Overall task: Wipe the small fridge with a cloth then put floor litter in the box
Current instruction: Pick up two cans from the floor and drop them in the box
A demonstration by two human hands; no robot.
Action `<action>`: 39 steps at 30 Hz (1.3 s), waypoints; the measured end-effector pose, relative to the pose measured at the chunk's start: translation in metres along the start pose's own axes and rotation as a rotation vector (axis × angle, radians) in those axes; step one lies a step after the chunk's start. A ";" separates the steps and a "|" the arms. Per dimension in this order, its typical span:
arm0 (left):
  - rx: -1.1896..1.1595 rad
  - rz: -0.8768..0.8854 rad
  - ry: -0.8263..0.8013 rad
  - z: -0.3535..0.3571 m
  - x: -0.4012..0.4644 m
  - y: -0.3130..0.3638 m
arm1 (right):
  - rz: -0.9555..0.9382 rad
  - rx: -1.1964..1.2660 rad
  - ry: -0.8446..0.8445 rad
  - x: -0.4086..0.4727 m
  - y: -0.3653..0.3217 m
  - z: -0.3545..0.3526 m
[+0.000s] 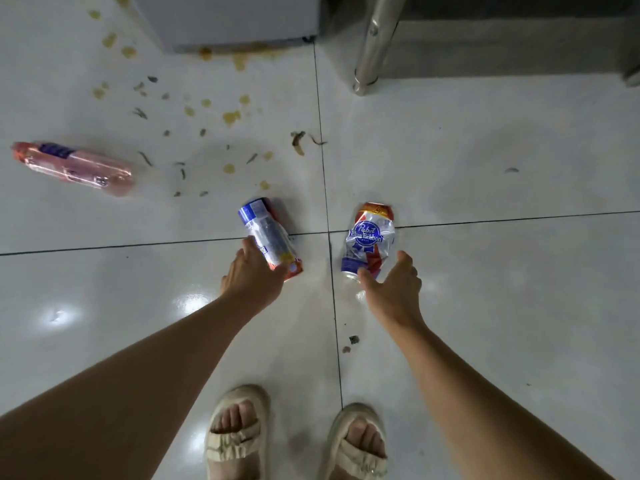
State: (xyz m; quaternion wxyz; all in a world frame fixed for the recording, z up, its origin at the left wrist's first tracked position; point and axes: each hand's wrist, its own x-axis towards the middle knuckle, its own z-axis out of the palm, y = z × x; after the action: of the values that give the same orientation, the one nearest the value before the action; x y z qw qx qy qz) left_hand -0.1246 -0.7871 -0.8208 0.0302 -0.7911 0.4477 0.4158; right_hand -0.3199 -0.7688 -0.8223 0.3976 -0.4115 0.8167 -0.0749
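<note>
Seemingly, left hand (254, 271) grips half-hidden can (268, 235).

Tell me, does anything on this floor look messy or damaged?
Yes. Two crushed cans lie on their sides near the hands, a pink bottle lies toppled at the left, and yellowish drips with dark scraps spatter the tiles below the small fridge.
</note>
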 end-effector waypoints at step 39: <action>-0.315 0.009 0.054 -0.134 -0.150 0.109 | 0.133 0.300 0.240 -0.099 -0.084 -0.147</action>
State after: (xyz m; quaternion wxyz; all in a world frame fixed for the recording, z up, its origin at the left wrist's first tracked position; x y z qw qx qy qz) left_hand -0.1574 -0.8058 -0.5950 -0.1080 -0.7949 0.3810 0.4597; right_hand -0.3388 -0.7815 -0.6271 0.3584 -0.2810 0.8631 -0.2181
